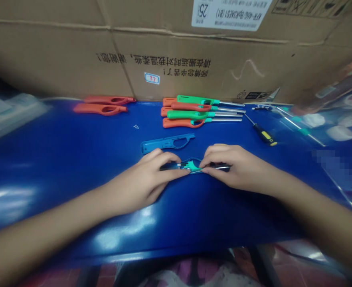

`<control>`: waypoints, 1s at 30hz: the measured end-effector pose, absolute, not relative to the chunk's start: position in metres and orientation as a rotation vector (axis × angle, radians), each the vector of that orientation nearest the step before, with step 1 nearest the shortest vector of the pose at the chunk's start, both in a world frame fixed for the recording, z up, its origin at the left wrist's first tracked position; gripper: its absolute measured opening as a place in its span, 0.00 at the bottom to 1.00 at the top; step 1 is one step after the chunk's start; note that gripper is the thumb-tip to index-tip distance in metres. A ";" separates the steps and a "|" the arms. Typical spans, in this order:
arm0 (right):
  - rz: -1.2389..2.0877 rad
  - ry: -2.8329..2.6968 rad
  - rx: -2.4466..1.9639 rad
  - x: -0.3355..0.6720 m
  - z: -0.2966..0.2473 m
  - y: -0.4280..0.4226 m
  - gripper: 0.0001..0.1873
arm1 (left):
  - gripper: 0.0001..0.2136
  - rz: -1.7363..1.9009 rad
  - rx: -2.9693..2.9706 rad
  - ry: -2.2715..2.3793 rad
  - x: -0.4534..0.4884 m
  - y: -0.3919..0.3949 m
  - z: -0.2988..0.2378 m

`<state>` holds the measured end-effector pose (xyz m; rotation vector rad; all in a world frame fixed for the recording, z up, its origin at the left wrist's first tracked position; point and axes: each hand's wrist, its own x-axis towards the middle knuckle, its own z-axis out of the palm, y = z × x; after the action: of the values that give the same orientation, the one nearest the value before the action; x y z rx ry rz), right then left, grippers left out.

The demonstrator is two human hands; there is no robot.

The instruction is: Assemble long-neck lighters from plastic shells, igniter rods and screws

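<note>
Pinching narrowly at both ends, the left hand (150,175) and the right hand (238,163) hold an opened blue lighter (194,166) between them, at centre. From it, one blue shell (155,145) lies near half past ten, orange shells (86,108) farther at ten, piled lighters (188,114) at twelve, a screwdriver (264,135) at two.

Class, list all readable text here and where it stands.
"KFR-46G/BpR3AES1 (B1)": white label, inverted.
"25": same label.
"师傅您辛苦了!": cardboard, inverted.
"请在搬运时对我温柔些,谢谢您!": cardboard, inverted.
Blue-edged sticker: red marking, too blurred.
Remaining small print, signs: unreadable.
</note>
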<state>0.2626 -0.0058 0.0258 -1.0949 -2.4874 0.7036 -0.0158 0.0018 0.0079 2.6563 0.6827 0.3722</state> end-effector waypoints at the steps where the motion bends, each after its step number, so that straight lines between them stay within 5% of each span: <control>1: 0.705 -2.487 -1.092 0.262 0.026 -0.006 0.07 | 0.21 0.371 2.659 0.683 -0.016 0.002 0.008; 30: 0.754 -2.447 -1.241 0.269 0.031 -0.007 0.05 | 0.23 0.335 2.659 0.703 -0.014 0.000 0.007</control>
<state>0.2688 -0.0073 0.0307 -1.2407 -2.4468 0.7537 -0.0136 0.0001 0.0068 2.6592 0.7028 0.3349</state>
